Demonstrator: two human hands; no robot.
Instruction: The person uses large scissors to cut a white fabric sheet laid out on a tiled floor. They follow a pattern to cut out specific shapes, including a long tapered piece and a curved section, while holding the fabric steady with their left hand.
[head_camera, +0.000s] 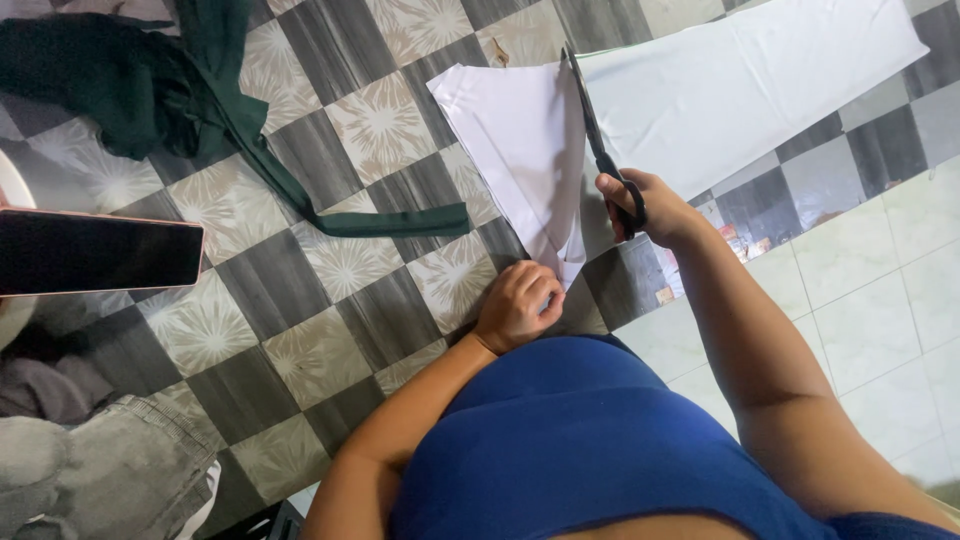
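Note:
A long white fabric (740, 85) lies spread on the checkered floor mat (300, 330), with one cut flap (515, 140) folded over toward the left. My right hand (645, 205) grips black scissors (598, 140), whose blades point away from me along the cut edge of the cloth. My left hand (517, 303) is closed on the near pointed corner of the white flap, pinching it just above the mat.
A dark green cloth (150, 90) with a trailing strip lies at the upper left. A phone with a dark screen (95, 252) sits at the left edge. Grey garments (110, 470) are piled at the lower left. Pale floor tiles (880, 300) lie to the right.

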